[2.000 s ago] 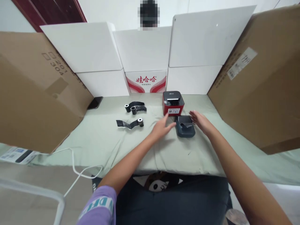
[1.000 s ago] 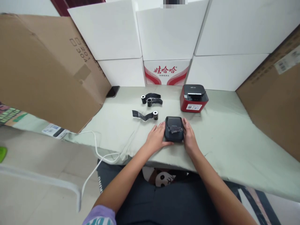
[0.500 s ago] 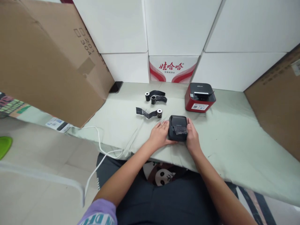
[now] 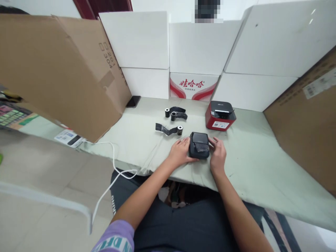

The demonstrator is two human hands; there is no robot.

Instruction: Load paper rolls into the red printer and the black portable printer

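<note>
A small dark portable printer (image 4: 199,147) sits on the cloth near the table's front edge, with a crinkled black strip (image 4: 201,147) coming out of its top. My left hand (image 4: 180,153) grips its left side, the thumb along the front edge. At the right side is my right hand (image 4: 217,154), fingers loosely bent and apart, tips close to the casing; whether they touch it I cannot tell. Behind stands a red and black printer (image 4: 220,116). To the left lie small rolls with black strips unrolled: one roll (image 4: 179,130) nearer, two others (image 4: 173,116) farther back.
White boxes (image 4: 195,47) form a wall behind the table (image 4: 252,157). Brown cardboard panels stand at left (image 4: 78,77) and right (image 4: 312,115). A phone (image 4: 133,101) lies by the left panel. A white cable (image 4: 113,157) hangs over the front edge. Part of a person's head shows behind.
Both hands came to the portable printer, which was drawn nearer and left, away from the red printer. In the last half second my right hand has loosened from its side. The view also shifted.
</note>
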